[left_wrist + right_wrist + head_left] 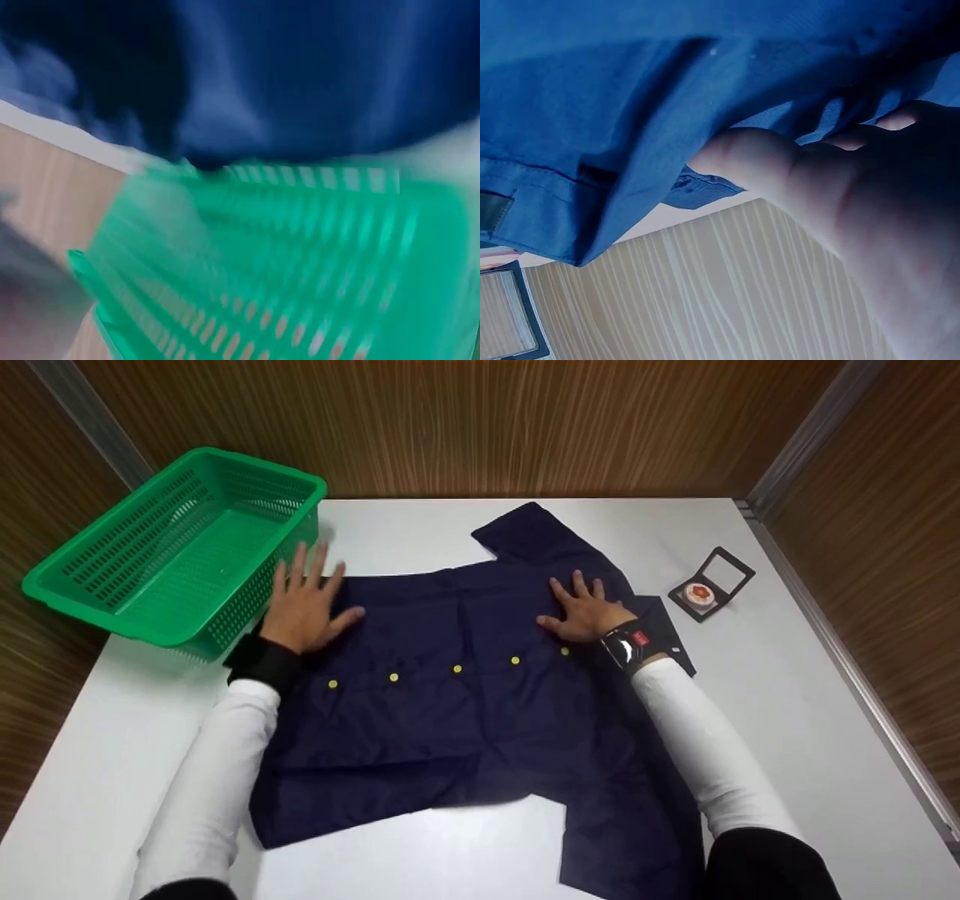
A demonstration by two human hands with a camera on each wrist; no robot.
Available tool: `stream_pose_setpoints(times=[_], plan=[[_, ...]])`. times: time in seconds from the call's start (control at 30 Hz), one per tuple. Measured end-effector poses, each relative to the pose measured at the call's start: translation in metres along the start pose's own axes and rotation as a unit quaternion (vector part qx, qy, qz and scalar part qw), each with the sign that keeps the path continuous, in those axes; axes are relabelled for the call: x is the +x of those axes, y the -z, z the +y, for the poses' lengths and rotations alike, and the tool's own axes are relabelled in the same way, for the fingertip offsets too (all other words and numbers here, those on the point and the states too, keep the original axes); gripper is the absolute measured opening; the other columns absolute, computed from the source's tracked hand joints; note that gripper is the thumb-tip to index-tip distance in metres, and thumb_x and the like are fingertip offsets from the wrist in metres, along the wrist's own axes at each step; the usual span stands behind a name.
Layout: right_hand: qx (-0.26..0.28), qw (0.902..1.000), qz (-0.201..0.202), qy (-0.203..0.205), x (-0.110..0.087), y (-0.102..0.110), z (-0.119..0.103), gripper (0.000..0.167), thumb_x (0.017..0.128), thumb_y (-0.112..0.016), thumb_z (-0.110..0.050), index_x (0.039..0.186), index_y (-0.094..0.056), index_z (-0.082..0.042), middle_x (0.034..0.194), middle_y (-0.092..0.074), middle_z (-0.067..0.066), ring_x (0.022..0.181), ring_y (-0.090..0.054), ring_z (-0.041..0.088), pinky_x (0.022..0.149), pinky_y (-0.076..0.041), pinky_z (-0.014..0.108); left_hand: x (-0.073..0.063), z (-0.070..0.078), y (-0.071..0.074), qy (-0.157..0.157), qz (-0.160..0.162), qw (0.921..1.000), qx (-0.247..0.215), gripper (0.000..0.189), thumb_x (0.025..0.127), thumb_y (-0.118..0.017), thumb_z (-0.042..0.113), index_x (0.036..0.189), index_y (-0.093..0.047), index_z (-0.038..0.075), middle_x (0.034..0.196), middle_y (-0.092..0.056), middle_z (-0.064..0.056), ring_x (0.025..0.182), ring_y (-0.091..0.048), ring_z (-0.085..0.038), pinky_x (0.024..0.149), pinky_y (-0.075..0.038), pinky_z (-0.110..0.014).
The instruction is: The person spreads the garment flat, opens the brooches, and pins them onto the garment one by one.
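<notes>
A dark navy short-sleeved shirt (pixel 420 720) lies spread on the white table, its row of yellow buttons (pixel 457 669) running across it and its collar toward the right. My left hand (pixel 304 611), fingers spread straight, is over the shirt's hem at the left, close beside the green basket. My right hand (pixel 589 611) rests with spread fingers on the upper part of the shirt near the collar. In the right wrist view the fingers (pixel 757 161) touch the navy cloth. The left wrist view is blurred, with cloth above and the basket below.
The green perforated basket (pixel 112 619) stands at the back left. An open black square case (pixel 701 611) with a round red-and-white piece sits on the table (pixel 810 720) at the right. Wood-grain panels (pixel 480 427) wall in the back and sides.
</notes>
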State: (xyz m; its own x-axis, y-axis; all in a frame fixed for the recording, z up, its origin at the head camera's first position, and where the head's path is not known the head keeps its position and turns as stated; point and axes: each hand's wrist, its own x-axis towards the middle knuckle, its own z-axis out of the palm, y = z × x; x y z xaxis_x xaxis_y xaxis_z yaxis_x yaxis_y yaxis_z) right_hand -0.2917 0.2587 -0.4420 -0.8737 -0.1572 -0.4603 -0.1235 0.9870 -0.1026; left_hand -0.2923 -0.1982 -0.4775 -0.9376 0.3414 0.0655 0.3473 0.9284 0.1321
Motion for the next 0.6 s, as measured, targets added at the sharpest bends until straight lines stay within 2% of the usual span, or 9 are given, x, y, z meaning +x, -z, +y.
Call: stream_pose_setpoints(times=[0.07, 0.13, 0.23, 0.3, 0.4, 0.5, 0.6], plan=[[0.005, 1.0000, -0.002, 0.000, 0.001, 0.001, 0.003, 0.087, 0.104, -0.034, -0.067, 0.168, 0.003, -0.021, 0.171, 0.015, 0.025, 0.155, 0.008, 0.059, 0.113, -0.014, 0.085, -0.010, 0.005, -0.005, -0.009, -0.069, 0.9964, -0.049, 0.089, 0.102, -0.044, 0.066, 0.166, -0.020, 0.009, 0.174, 0.001, -0.022, 0.159, 0.005, -0.051, 0.124, -0.004, -0.073], [0.013, 0.9999, 0.001, 0.005, 0.002, 0.003, 0.007, 0.088, 0.103, -0.036, -0.067, 0.168, 0.003, -0.022, 0.172, 0.015, 0.025, 0.156, 0.009, 0.058, 0.113, -0.012, 0.085, -0.017, 0.007, -0.009, -0.001, -0.127, 0.9887, -0.079, 0.093, 0.101, -0.042, 0.070, 0.167, -0.014, 0.011, 0.174, 0.003, -0.022, 0.158, 0.006, -0.053, 0.122, -0.005, -0.075], [0.027, 0.9993, 0.013, 0.020, 0.002, 0.004, 0.016, 0.089, 0.103, -0.039, -0.066, 0.168, 0.001, -0.021, 0.172, 0.013, 0.025, 0.156, 0.009, 0.057, 0.115, -0.010, 0.084, -0.024, 0.008, -0.013, 0.011, -0.176, 0.9795, -0.098, 0.098, 0.099, -0.040, 0.074, 0.167, -0.005, 0.012, 0.174, 0.007, -0.022, 0.158, 0.008, -0.053, 0.121, -0.005, -0.077], [0.050, 0.9976, 0.035, 0.033, -0.001, 0.004, 0.021, 0.089, 0.103, -0.043, -0.064, 0.168, -0.002, -0.019, 0.172, 0.009, 0.026, 0.157, 0.007, 0.056, 0.118, -0.010, 0.081, -0.028, 0.009, -0.012, 0.013, -0.178, 0.9785, -0.104, 0.100, 0.099, -0.040, 0.075, 0.167, -0.003, 0.012, 0.174, 0.007, -0.022, 0.158, 0.007, -0.053, 0.121, -0.005, -0.076], [0.086, 0.9920, 0.080, 0.046, -0.015, 0.003, 0.022, 0.089, 0.103, -0.048, -0.058, 0.168, -0.006, -0.014, 0.172, 0.004, 0.028, 0.157, 0.004, 0.056, 0.121, -0.011, 0.076, -0.043, 0.018, -0.005, 0.000, -0.158, 0.9795, -0.125, 0.099, 0.099, -0.044, 0.073, 0.167, -0.006, 0.012, 0.174, 0.006, -0.021, 0.159, 0.007, -0.052, 0.122, -0.005, -0.076], [0.090, 0.9873, 0.127, 0.031, -0.038, 0.001, 0.017, 0.086, 0.104, -0.051, -0.051, 0.166, -0.012, -0.007, 0.170, -0.001, 0.032, 0.156, -0.002, 0.058, 0.119, -0.018, 0.078, -0.072, 0.041, 0.001, -0.036, -0.135, 0.9806, -0.137, 0.099, 0.096, -0.051, 0.072, 0.167, -0.014, 0.014, 0.175, 0.001, -0.019, 0.160, 0.003, -0.050, 0.121, -0.007, -0.077], [0.064, 0.9891, 0.130, -0.024, -0.060, -0.006, 0.015, 0.086, 0.104, -0.048, -0.054, 0.165, -0.014, -0.004, 0.168, -0.004, 0.038, 0.154, -0.009, 0.062, 0.110, -0.026, 0.083, -0.104, 0.069, -0.001, -0.078, -0.133, 0.9794, -0.131, 0.104, 0.090, -0.057, 0.076, 0.166, -0.020, 0.015, 0.175, -0.007, -0.019, 0.160, -0.004, -0.050, 0.118, -0.012, -0.081]])
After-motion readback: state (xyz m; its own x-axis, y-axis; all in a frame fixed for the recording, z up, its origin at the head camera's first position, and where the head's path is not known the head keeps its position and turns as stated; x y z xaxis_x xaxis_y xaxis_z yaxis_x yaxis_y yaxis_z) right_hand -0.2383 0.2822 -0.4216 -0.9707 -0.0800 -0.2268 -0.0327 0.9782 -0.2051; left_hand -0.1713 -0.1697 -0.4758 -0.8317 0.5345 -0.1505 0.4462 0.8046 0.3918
